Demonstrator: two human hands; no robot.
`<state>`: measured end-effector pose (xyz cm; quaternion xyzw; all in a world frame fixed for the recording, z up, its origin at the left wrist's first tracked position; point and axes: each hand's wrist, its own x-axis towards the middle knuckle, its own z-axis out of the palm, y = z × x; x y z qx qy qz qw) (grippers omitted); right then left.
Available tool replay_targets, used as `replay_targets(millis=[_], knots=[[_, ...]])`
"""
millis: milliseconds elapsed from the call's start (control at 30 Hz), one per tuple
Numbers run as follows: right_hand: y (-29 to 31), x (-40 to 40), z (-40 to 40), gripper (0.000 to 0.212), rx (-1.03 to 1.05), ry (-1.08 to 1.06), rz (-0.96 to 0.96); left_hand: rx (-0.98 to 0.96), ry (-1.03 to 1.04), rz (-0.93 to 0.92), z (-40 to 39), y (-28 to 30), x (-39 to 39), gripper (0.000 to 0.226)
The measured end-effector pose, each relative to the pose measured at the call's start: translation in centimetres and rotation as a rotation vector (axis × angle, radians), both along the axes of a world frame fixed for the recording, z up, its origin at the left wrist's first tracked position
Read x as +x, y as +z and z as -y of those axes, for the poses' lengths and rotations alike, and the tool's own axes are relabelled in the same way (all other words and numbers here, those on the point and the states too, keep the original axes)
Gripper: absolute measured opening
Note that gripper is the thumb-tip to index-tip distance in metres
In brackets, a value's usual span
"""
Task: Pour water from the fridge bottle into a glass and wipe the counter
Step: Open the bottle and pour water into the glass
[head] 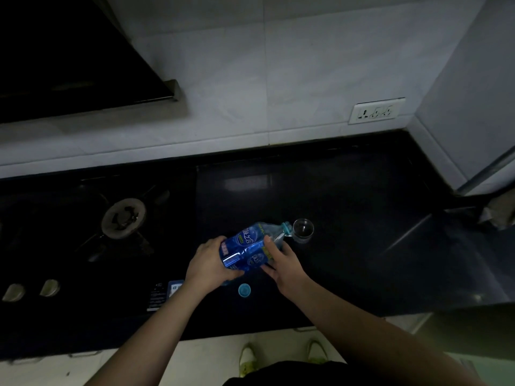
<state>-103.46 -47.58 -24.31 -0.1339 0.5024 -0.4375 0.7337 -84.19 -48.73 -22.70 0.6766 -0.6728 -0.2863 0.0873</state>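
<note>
Bottle of clear plastic with a blue label [249, 245] lies tipped almost level above the black glossy counter [348, 204], its open neck at the rim of a small clear drinking glass [303, 230] standing there. The left hand [210, 264] curls round the bottle's base end; the right hand [282, 264] grips its middle, thumb across the label. A round blue cap [244, 290] lies on the counter below the hands, beside a gas burner [124, 218].
</note>
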Motion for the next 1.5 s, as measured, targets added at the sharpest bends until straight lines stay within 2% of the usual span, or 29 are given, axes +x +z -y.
replay_targets(millis=[267, 433, 533, 667, 867, 1000, 1100, 1200, 1333, 1500], knots=[[0.3, 0.0, -0.1, 0.044, -0.016, -0.004, -0.024, -0.001, 0.011, -0.029, 0.0, -0.1, 0.0, 0.070], [0.9, 0.2, -0.1, 0.045, -0.088, -0.005, -0.105, -0.038, 0.044, -0.073, -0.2, -0.5, 0.0, 0.087], [1.2, 0.5, 0.1, 0.041, -0.129, -0.010, -0.159, -0.073, 0.058, -0.112, -0.4, -0.6, 0.0, 0.087], [1.6, 0.9, 0.4, 0.070, -0.164, 0.024, -0.327, -0.061, 0.081, -0.174, -0.3, -0.8, 0.2, 0.084], [3.0, 1.4, 1.2, 0.073, -0.256, 0.114, -0.570, -0.008, 0.130, -0.325, -0.7, -1.3, 0.7, 0.073], [3.5, 2.4, 1.1, 0.100, -0.352, 0.214, -0.682, -0.013, 0.136, -0.341, -0.7, -1.8, 1.3, 0.075], [4.4, 2.5, 0.8, 0.089, -0.445, 0.309, -0.768, -0.005, 0.140, -0.356, -0.6, -1.8, 1.7, 0.083], [4.6, 2.8, 0.7, 0.088, -0.526, 0.419, -0.756, 0.003, 0.147, -0.371, -0.5, -2.1, 2.5, 0.090], [4.2, 3.6, 1.0, 0.092, -0.548, 0.531, -0.763, 0.022, 0.168, -0.400, -0.5, -2.5, 3.7, 0.093], [4.4, 4.3, 1.0, 0.084, -0.584, 0.572, -0.794, 0.085, 0.165, -0.481, -0.2, -2.6, 4.8, 0.092]])
